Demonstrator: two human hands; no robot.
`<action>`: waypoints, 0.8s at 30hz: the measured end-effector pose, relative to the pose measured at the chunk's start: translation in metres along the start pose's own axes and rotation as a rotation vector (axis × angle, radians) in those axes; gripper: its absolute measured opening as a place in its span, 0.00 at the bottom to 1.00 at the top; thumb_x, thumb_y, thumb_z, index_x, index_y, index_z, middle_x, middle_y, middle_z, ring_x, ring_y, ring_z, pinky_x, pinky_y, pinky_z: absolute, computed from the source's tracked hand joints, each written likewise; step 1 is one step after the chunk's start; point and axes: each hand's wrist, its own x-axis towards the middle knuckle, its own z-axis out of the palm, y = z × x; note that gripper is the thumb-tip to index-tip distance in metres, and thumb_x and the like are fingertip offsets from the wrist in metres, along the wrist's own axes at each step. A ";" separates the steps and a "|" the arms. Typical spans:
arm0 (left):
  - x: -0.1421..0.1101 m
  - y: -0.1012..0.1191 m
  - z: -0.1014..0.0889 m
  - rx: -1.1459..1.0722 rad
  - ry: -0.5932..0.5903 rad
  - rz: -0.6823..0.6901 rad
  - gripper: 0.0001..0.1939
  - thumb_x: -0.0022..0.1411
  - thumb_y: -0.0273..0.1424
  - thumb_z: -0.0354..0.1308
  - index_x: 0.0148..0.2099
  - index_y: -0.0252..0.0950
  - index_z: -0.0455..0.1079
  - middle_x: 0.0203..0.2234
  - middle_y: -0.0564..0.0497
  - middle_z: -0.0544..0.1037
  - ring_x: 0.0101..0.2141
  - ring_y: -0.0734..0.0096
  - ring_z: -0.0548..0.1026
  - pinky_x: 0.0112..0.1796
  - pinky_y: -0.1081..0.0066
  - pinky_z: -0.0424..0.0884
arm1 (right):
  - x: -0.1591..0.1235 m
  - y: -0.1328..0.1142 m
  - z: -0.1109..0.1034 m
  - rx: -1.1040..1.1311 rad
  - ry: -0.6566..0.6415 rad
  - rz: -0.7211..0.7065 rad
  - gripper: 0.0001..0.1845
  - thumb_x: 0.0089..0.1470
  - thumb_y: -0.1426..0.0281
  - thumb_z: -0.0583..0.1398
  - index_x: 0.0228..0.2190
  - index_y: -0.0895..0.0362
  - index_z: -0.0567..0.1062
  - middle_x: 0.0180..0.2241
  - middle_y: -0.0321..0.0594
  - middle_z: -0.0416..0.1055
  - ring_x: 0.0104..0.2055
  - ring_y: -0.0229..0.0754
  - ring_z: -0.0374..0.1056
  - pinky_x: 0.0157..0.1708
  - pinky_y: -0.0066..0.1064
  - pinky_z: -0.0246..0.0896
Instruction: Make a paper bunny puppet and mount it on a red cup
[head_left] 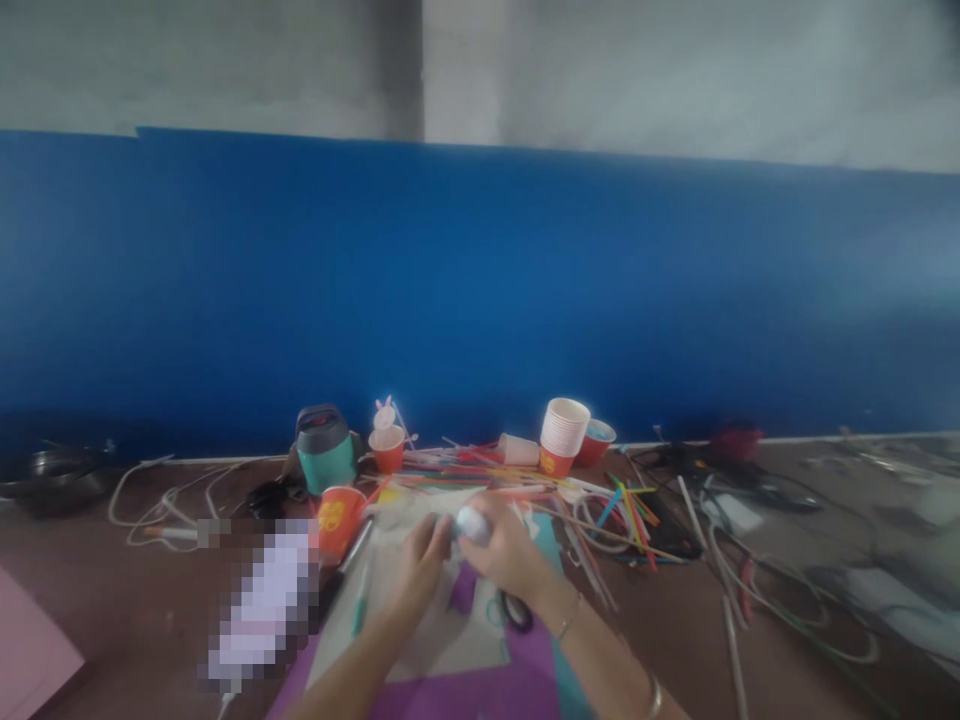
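My right hand (514, 555) is closed round a small white rounded object (472, 524), whose kind is too blurred to tell. Close beside it, my left hand (426, 555) is closed in a pinch, its fingertips near the white object; what they hold is hidden. Both hands are above a pale sheet (412, 645) that lies on purple paper (465, 700). A purple piece of paper (465, 588) is beneath the hands. Dark-handled scissors (517, 612) lie under my right wrist. A pen with a teal end (360, 610) is left of my left hand.
Behind the hands lie many coloured sticks (450, 472). Stacked paper cups (565, 430), a tilted orange cup (340, 520) and a teal container (328, 460) stand around. Cables (795, 590) sprawl at right. A lilac, pixelated rectangle (262, 605) lies left; a blue wall panel (480, 290) rises behind.
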 end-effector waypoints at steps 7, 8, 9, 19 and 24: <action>-0.003 0.008 -0.002 -0.195 0.178 -0.153 0.27 0.56 0.57 0.51 0.27 0.37 0.60 0.20 0.58 0.60 0.23 0.75 0.59 0.25 0.74 0.58 | -0.001 0.011 -0.011 -0.046 -0.119 -0.006 0.14 0.48 0.75 0.56 0.39 0.57 0.71 0.38 0.42 0.72 0.40 0.43 0.68 0.42 0.33 0.61; -0.002 0.008 -0.002 -0.195 0.178 -0.153 0.27 0.56 0.57 0.51 0.27 0.37 0.61 0.20 0.57 0.60 0.23 0.75 0.59 0.25 0.74 0.58 | -0.001 0.010 -0.011 -0.062 -0.145 -0.007 0.15 0.49 0.74 0.56 0.41 0.57 0.71 0.39 0.42 0.73 0.40 0.44 0.68 0.42 0.33 0.61; -0.002 0.007 -0.003 -0.194 0.174 -0.150 0.27 0.56 0.57 0.51 0.27 0.37 0.61 0.20 0.57 0.60 0.23 0.74 0.59 0.25 0.74 0.58 | -0.001 0.008 -0.011 -0.083 -0.163 0.001 0.16 0.50 0.73 0.57 0.43 0.56 0.72 0.40 0.43 0.74 0.41 0.45 0.69 0.43 0.33 0.61; 0.001 0.010 -0.004 0.079 0.122 0.012 0.28 0.60 0.56 0.45 0.21 0.38 0.57 0.16 0.57 0.58 0.20 0.74 0.57 0.22 0.72 0.53 | 0.000 -0.011 -0.017 -0.271 -0.289 0.067 0.22 0.52 0.71 0.58 0.50 0.55 0.73 0.46 0.45 0.75 0.48 0.48 0.70 0.49 0.33 0.61; 0.001 0.009 -0.004 0.101 0.106 -0.014 0.28 0.59 0.57 0.45 0.22 0.38 0.60 0.15 0.56 0.60 0.20 0.72 0.59 0.23 0.71 0.54 | 0.000 -0.017 -0.016 -0.343 -0.303 0.093 0.24 0.52 0.71 0.57 0.52 0.59 0.72 0.47 0.49 0.74 0.50 0.49 0.70 0.50 0.34 0.60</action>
